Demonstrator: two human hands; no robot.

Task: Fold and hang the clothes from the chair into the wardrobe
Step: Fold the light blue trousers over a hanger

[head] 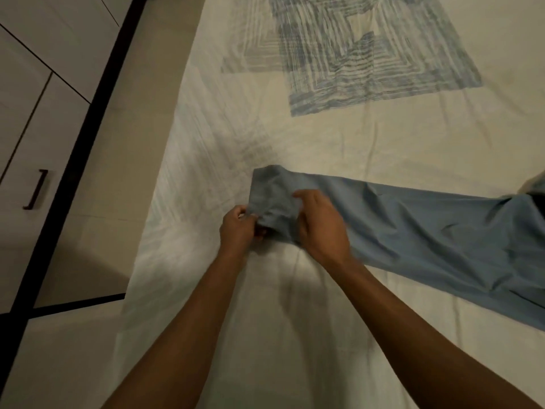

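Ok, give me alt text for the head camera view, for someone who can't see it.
Two bare hands, left hand and right hand, grip the end of a blue-grey cloth garment spread across a cream bedsheet with a blue striped square print.

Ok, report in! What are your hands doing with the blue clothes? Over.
Left hand pinches the end of the blue garment. Right hand grips the same end. Garment lies stretched across the bed sheet. Nothing in the way.
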